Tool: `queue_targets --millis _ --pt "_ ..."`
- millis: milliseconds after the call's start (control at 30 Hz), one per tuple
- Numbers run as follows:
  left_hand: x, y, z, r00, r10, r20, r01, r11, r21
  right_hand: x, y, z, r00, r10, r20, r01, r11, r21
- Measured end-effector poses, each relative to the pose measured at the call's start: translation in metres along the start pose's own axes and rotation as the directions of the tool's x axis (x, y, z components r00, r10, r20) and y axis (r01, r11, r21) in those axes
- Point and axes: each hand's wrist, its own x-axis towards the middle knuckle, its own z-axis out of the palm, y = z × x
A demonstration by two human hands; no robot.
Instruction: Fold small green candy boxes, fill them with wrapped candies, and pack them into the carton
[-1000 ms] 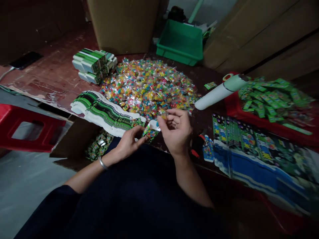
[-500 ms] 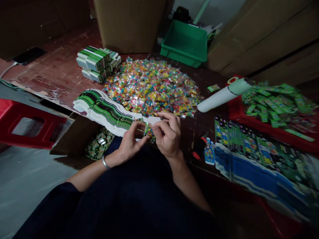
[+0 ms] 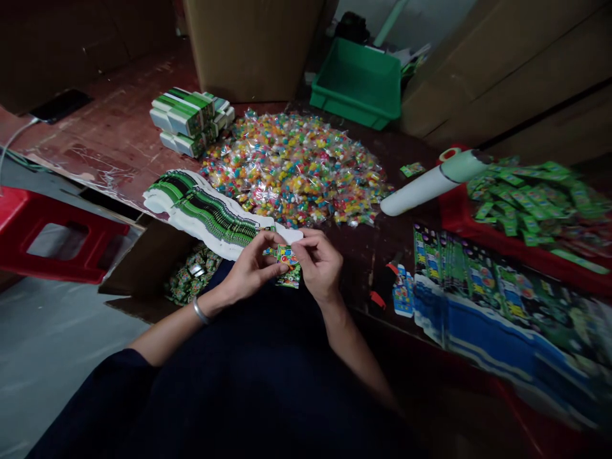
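Observation:
Close to the table's front edge, my left hand (image 3: 243,271) grips a small printed candy box (image 3: 289,256) between thumb and fingers. Its green, colourful face is turned up toward me. My right hand (image 3: 320,268) has thumb and fingers pinched together at the box's right upper edge; the exact spot is partly hidden by the fingers. Just beyond both hands runs a fanned row of flat green-and-white cartons (image 3: 215,213). Behind that row lies a heap of small clear bags of coloured candy (image 3: 296,166).
Bundled cartons (image 3: 179,115) stand at back left, a green tray (image 3: 354,111) behind the candy. Rightward lie a white roll (image 3: 425,189), a red bin (image 3: 452,213) of green packets and printed sheets (image 3: 482,299). An open cardboard box (image 3: 136,261) holds small packed boxes below left.
The small box has tipped so more of its printed face shows. My right hand's fingers have curled lower and closer around its edge. My left hand keeps its hold.

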Motion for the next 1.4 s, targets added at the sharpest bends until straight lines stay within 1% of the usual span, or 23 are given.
queue_targets --millis 67,133,233,333,400,467,567,700,767,800,867,900,933,1000,1033,1067,1100,1133,1200,1267,1300,1400 --pt "0.0 0.002 0.0 0.999 0.012 -0.038 -0.012 1.0 -0.003 0.002 -0.002 0.002 0.998 0.054 -0.034 -0.052 0.996 0.079" --pt "-0.001 0.005 -0.001 0.998 -0.004 -0.057 0.004 1.0 -0.009 0.005 -0.005 0.004 0.997 0.077 -0.028 -0.072 0.988 0.134" --pt "-0.003 0.008 -0.005 0.999 -0.02 -0.038 0.021 1.0 0.012 0.011 -0.012 0.002 0.993 0.09 0.071 -0.101 0.981 0.168" --pt "-0.004 0.01 -0.011 0.999 0.025 -0.037 -0.02 0.992 0.121 0.019 -0.016 -0.003 0.964 0.212 0.162 -0.242 0.948 0.204" --pt "-0.005 0.01 -0.014 0.998 0.065 -0.027 -0.058 0.978 0.199 0.024 -0.015 -0.006 0.942 0.276 0.19 -0.314 0.927 0.206" --pt "-0.006 0.01 -0.015 0.996 0.089 0.003 -0.086 0.964 0.251 0.027 -0.014 -0.009 0.935 0.3 0.191 -0.335 0.923 0.191" --pt "-0.007 0.01 -0.015 0.995 0.089 0.043 -0.098 0.947 0.306 0.029 -0.013 -0.011 0.944 0.271 0.188 -0.302 0.94 0.16" --pt "-0.006 0.011 -0.016 0.995 0.084 0.05 -0.096 0.934 0.343 0.025 -0.02 -0.01 0.982 0.092 0.163 -0.108 0.99 0.092" --pt "-0.007 0.019 -0.022 0.994 0.093 0.062 -0.109 0.925 0.364 0.023 -0.022 -0.012 0.98 0.022 0.198 -0.037 0.997 0.073" --pt "-0.008 0.026 -0.027 0.993 0.089 0.073 -0.11 0.912 0.394 0.022 -0.021 -0.014 0.972 0.008 0.234 -0.027 0.997 0.076" --pt "-0.012 0.047 -0.045 0.995 0.054 0.089 -0.092 0.854 0.513 0.02 -0.014 -0.018 0.958 0.027 0.286 -0.052 0.996 0.079" --pt "-0.016 0.059 -0.056 0.995 -0.002 0.102 -0.06 0.805 0.591 0.018 -0.008 -0.02 0.956 0.05 0.29 -0.068 0.996 0.055" --pt "-0.02 0.071 -0.069 0.993 -0.049 0.105 -0.035 0.734 0.678 0.017 -0.001 -0.021 0.954 0.069 0.291 -0.075 0.997 0.007" --pt "-0.028 0.092 -0.094 0.99 -0.119 0.069 0.001 0.504 0.863 0.012 0.013 -0.02 0.939 0.072 0.337 -0.029 0.991 -0.131" --pt "-0.031 0.099 -0.105 0.992 -0.111 0.063 -0.012 0.406 0.914 0.009 0.02 -0.018 0.918 0.057 0.392 0.023 0.98 -0.197" --pt "-0.033 0.104 -0.113 0.994 -0.093 0.053 -0.02 0.33 0.944 0.006 0.026 -0.015 0.89 0.041 0.455 0.081 0.966 -0.245" --pt "-0.034 0.105 -0.118 0.997 -0.06 0.043 -0.023 0.291 0.956 0.004 0.031 -0.011 0.861 0.027 0.508 0.129 0.954 -0.27" --pt "-0.034 0.104 -0.12 0.999 -0.031 0.031 -0.02 0.293 0.956 0.003 0.035 -0.007 0.845 0.02 0.534 0.156 0.946 -0.282" --pt "-0.03 0.096 -0.115 1.0 -0.012 -0.003 0.007 0.378 0.926 0.003 0.04 0.002 0.852 0.024 0.523 0.156 0.942 -0.297" --pt "-0.022 0.083 -0.103 0.999 -0.042 -0.025 0.041 0.477 0.878 0.009 0.043 0.009 0.875 0.056 0.481 0.111 0.944 -0.312" --pt "-0.017 0.075 -0.097 0.998 -0.06 -0.028 0.054 0.509 0.859 0.014 0.045 0.013 0.881 0.08 0.466 0.088 0.94 -0.328" --pt "-0.003 0.051 -0.083 0.992 -0.119 -0.038 0.101 0.586 0.804 0.03 0.05 0.021 0.874 0.14 0.465 0.07 0.911 -0.406"
